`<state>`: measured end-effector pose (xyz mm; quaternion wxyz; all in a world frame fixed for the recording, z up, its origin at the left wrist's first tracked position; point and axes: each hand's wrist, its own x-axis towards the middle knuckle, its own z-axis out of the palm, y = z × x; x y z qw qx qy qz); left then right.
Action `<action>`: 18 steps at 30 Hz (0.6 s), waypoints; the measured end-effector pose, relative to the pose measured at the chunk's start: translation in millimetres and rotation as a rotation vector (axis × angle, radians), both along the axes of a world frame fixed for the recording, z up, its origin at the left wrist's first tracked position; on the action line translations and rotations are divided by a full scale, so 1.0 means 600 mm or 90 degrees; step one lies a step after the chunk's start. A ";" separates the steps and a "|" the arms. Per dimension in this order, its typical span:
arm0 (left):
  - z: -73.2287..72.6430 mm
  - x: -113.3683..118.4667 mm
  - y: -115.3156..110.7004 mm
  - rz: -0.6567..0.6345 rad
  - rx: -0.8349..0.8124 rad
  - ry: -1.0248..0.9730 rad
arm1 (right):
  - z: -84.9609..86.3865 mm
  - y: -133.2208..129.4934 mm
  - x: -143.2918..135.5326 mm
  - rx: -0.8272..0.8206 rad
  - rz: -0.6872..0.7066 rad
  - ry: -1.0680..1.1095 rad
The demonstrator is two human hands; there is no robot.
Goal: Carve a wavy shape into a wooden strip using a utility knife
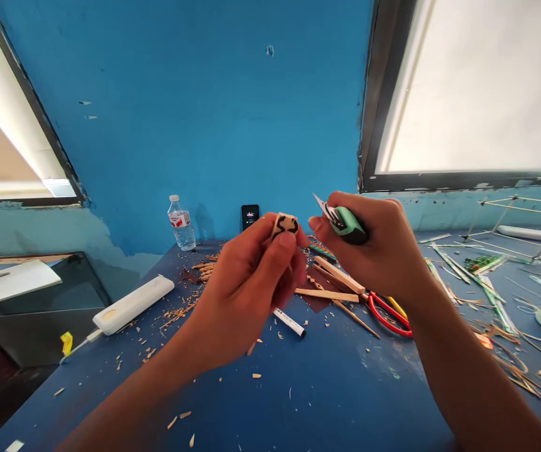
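Small wood block, inked pattern: light, stiff, likely brittle at edges, pinched by its sides above the worktop in left hand grip; right hand grip closed round green craft knife.

Colours on the Blue Bench

The table was deep blue, the wall brighter blue. The small block was pale wood marked with black lines. The knife had a green handle; the scissors had red handles; the marker was white, black-tipped.

water bottle label unreadable, wood block bears black marks, no legible text
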<state>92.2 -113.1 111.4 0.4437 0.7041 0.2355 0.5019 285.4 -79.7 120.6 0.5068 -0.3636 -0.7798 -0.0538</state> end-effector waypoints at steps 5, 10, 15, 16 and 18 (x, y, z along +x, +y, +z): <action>0.002 -0.005 0.005 -0.028 -0.026 -0.051 | 0.000 -0.016 -0.007 -0.026 0.005 -0.008; 0.004 -0.003 0.006 -0.063 -0.028 -0.052 | 0.003 -0.024 -0.008 0.003 -0.010 -0.042; 0.004 -0.002 -0.002 -0.097 -0.071 -0.053 | 0.001 -0.030 -0.014 0.017 -0.021 -0.093; 0.004 -0.003 -0.004 -0.090 -0.079 -0.061 | 0.000 -0.031 -0.015 0.020 -0.024 -0.094; 0.005 -0.006 -0.006 -0.066 -0.071 -0.067 | -0.002 -0.034 -0.016 0.029 -0.035 -0.099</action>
